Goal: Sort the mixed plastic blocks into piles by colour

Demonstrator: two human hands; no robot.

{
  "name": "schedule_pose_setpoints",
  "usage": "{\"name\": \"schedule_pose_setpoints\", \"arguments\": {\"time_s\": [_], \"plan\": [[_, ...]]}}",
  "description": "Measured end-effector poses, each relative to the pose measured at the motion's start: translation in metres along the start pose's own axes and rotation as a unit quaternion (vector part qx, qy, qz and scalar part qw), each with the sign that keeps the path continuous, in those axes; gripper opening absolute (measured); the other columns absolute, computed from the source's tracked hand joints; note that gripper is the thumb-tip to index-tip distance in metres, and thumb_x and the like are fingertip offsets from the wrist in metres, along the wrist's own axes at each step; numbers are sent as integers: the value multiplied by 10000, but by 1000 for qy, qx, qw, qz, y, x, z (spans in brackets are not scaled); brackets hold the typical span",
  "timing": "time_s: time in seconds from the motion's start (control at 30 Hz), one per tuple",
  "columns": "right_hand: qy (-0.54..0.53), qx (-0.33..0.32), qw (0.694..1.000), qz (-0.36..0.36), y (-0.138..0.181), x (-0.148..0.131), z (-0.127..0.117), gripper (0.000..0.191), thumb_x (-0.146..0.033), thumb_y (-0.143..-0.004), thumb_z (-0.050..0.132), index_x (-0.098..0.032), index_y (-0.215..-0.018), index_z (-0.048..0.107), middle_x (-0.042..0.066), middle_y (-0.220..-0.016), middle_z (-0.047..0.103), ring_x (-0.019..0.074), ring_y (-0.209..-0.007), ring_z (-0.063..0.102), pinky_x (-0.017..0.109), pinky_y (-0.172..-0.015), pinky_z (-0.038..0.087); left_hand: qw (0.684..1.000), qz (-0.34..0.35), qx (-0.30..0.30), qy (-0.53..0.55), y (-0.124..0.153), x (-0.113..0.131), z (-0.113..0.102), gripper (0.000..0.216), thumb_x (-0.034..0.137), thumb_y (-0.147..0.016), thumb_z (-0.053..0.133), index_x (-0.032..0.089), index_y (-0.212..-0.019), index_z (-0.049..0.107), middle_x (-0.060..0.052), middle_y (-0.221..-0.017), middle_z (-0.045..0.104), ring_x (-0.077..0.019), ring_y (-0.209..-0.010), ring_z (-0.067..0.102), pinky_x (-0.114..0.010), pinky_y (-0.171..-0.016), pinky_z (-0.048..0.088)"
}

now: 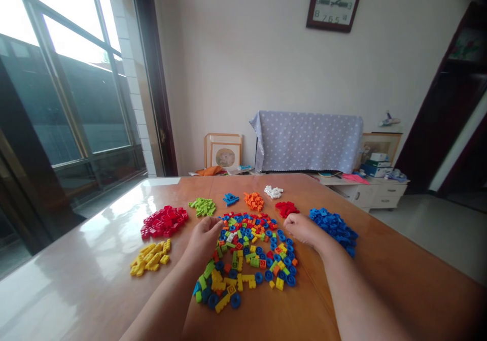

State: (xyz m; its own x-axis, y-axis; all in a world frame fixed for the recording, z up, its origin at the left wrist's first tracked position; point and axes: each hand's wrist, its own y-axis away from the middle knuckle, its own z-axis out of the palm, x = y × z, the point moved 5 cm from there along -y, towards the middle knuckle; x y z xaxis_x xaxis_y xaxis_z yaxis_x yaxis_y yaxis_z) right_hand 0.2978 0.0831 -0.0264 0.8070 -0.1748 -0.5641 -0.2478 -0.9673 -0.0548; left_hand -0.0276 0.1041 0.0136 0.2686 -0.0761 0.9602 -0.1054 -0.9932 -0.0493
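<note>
Two hands: both rest on the counter (95, 280), at the far edge of the mixed pile (251, 252).
Clock reference: 12 o'clock points away from the person; the centre is the middle of the mixed pile.
Left hand (203, 237): at 10 o'clock on the pile's rim, back of the hand to the camera. The fingers bend down out of sight, so I cannot tell whether they are closed on a brick.
Right hand (302, 228): at 2 o'clock on the rim, fingers curled into a loose fist. No brick shows between them.
Mixed pile: small plastic bricks in blue, yellow, green, red, orange and a few white, lying loose between the forearms.
Sorted heaps, left arc: yellow heap (150, 257) at 9 o'clock, large red heap (164, 221) at 10, green heap (202, 206) at 11.
Sorted heaps, far arc: small blue heap (230, 199) and orange heap (253, 201) near 12, white heap (273, 192) at 1.
Sorted heaps, right arc: small red heap (286, 209) just beside the right hand, large blue heap (335, 227) at 3.
Done, by judgement: eight single-colour heaps stand apart from one another, so a good share is separated.
Left, by judgement: the mixed pile is the largest group, with many blue round pieces in it; roughly midway.
</note>
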Motion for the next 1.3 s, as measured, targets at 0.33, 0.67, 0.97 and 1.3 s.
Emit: {"name": "schedule_pose_setpoints", "arguments": {"time_s": [0.33, 0.67, 0.97, 1.3], "plan": [[-2, -42, 998, -47, -2, -11, 24, 169, -210, -738, 565, -179, -833, 700, -1, -713, 672, 127, -648, 554, 211, -559, 309, 1000, -3, 4, 10, 4, 5, 1, 447, 543, -730, 652, 143, -928, 628, -36, -792, 642, -154, -695, 528, -251, -619, 403], [44, -20, 985, -164, 19, -65, 31, 203, -350, -807, 632, -252, -953, 733, 19, -936, 672, 143, -781, 586, 231, -671, 366, 1000, -2, 15, 25, 2, 3, 0, 457, 540, -717, 665, 130, -917, 648, -64, -821, 670, -186, -736, 589, -259, -618, 418], [117, -16, 985, -127, 20, -67, 36, 224, -199, -794, 582, -274, -950, 724, 17, -924, 607, 144, -795, 547, 240, -649, 292, 1000, 17, -10, 15, -1, -3, 8, 445, 591, -704, 654, 160, -809, 615, 16, -659, 544, -113, -581, 455, -223, -539, 360], [96, -32, 984, -146, 18, -68, 44, 177, -198, -786, 596, -257, -912, 706, 13, -925, 609, 141, -792, 544, 237, -666, 300, 989, 82, -70, -106, -3, -14, 24, 290, 460, -804, 586, 171, -775, 578, 19, -670, 540, -112, -622, 469, -204, -545, 333]]}}
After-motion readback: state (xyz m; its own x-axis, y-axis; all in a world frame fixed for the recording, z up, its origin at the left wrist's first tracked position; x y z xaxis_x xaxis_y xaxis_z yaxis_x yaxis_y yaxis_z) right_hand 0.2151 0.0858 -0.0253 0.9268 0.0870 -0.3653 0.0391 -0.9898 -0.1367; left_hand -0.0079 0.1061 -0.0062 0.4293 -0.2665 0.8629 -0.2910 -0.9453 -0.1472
